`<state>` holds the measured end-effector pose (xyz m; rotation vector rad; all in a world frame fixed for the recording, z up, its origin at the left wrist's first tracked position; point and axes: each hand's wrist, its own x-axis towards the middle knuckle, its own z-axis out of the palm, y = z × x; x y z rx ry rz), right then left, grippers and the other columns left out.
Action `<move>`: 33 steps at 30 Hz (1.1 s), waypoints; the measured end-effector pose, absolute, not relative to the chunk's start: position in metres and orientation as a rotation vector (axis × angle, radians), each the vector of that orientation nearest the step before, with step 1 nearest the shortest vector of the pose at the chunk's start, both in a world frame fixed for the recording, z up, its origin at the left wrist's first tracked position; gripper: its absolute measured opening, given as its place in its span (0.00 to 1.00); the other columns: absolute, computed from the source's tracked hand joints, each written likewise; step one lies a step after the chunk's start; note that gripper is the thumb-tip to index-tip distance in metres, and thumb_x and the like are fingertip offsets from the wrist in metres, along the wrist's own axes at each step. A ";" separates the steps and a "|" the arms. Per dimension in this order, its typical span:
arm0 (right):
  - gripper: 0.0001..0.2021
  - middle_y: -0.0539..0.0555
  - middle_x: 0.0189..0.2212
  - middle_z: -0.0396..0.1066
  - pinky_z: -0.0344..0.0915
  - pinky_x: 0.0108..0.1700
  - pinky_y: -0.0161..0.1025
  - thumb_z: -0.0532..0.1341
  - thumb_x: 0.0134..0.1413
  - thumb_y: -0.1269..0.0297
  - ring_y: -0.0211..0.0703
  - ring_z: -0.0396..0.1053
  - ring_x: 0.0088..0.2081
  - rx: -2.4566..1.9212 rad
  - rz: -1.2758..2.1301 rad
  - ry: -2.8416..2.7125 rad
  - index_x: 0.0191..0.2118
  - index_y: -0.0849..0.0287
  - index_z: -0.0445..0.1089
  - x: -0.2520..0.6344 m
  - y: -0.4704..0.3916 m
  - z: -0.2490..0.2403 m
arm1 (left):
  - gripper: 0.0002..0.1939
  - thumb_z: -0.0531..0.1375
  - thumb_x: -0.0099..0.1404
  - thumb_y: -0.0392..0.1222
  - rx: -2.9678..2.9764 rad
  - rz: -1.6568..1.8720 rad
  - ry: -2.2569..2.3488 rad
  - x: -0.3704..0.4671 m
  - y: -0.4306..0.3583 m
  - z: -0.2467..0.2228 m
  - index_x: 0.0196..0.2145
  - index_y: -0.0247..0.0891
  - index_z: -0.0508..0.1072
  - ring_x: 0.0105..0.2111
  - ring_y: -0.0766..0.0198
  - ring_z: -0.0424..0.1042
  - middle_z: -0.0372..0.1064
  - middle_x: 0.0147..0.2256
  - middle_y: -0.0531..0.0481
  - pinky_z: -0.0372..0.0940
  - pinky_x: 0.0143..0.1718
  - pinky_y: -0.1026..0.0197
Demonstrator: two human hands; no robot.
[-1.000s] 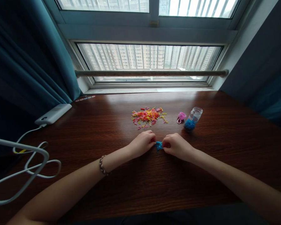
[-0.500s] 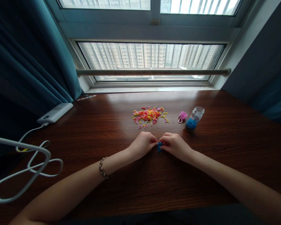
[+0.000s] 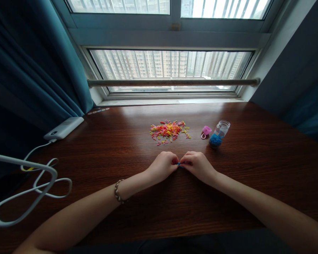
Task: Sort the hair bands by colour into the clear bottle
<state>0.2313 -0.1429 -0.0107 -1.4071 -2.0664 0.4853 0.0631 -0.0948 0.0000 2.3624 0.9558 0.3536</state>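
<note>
Between the fingertips of both hands is a small blue piece (image 3: 179, 164), mostly covered by the fingers. My left hand (image 3: 164, 165) pinches its left side, and my right hand (image 3: 196, 165) pinches its right side. Beyond the hands lies a loose pile of small red, pink, orange and yellow loops (image 3: 169, 130). To the right of the pile sits a pink cap with a ring (image 3: 206, 131). Next to it a clear jar (image 3: 219, 134) leans at a tilt, with blue loops in its lower part.
The brown wooden table (image 3: 116, 141) reaches to the window sill. On the left are a white power bank (image 3: 64, 128) and its looped white cable (image 3: 49, 174). A blue curtain (image 3: 42, 60) hangs at the left, and a metal rail (image 3: 172, 83) crosses the window.
The blue piece shows less between the fingers than before, where it hung below them. Both hands have shifted slightly and stay pinched together around it.
</note>
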 end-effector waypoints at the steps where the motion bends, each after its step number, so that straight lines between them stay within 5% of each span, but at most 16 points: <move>1: 0.05 0.52 0.27 0.70 0.61 0.33 0.34 0.59 0.49 0.67 0.38 0.66 0.30 -1.388 0.519 -2.048 0.30 0.57 0.74 0.232 -0.143 -0.010 | 0.07 0.56 0.53 0.34 2.366 0.354 0.961 0.063 -0.094 0.000 0.27 0.35 0.75 0.26 0.67 0.65 0.69 0.25 0.51 0.56 0.26 0.67; 17: 0.07 0.53 0.28 0.73 0.67 0.37 0.38 0.62 0.41 0.64 0.41 0.70 0.31 -1.302 1.017 -1.517 0.29 0.61 0.73 0.241 -0.134 -0.009 | 0.09 0.57 0.53 0.40 2.052 0.379 0.945 0.050 -0.066 0.013 0.28 0.32 0.74 0.25 0.67 0.67 0.70 0.25 0.50 0.60 0.26 0.68; 33: 0.10 0.52 0.34 0.68 0.62 0.34 0.30 0.62 0.46 0.64 0.35 0.66 0.33 -0.902 0.829 -2.406 0.37 0.58 0.72 0.239 -0.086 -0.002 | 0.04 0.60 0.47 0.34 1.409 0.410 1.082 0.044 -0.059 0.022 0.22 0.28 0.70 0.22 0.67 0.71 0.70 0.21 0.49 0.66 0.25 0.66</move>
